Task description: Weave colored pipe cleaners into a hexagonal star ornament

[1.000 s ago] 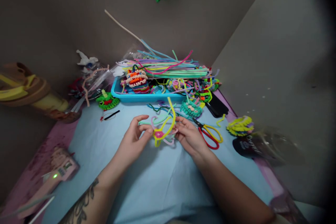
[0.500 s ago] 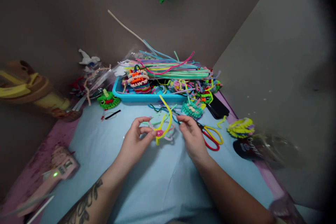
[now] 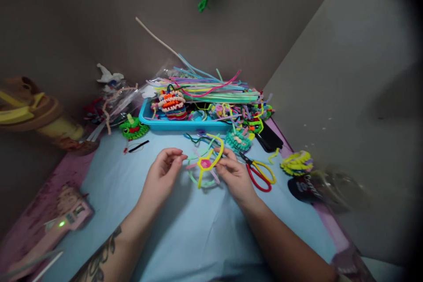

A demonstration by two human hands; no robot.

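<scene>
Yellow, pink and mint fuzzy-stem frame (image 3: 205,164) between two bare hands.
The right hand (image 3: 235,176) pinches the frame's right side, its fingers closed on the stems; the left hand (image 3: 164,172) has its thumb and fingertips close together by the opposite side (whether they grip a stem, I cannot tell). The frame is above the blue cloth (image 3: 185,233), in front of the blue tray (image 3: 185,126), with red-and-yellow-handled scissors (image 3: 259,175) just beside the right hand.

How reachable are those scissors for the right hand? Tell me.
Probably within reach: the scissors lie close beside the right hand, with nothing visible between them, though its fingers seem occupied with the pipe-cleaner frame.
</scene>
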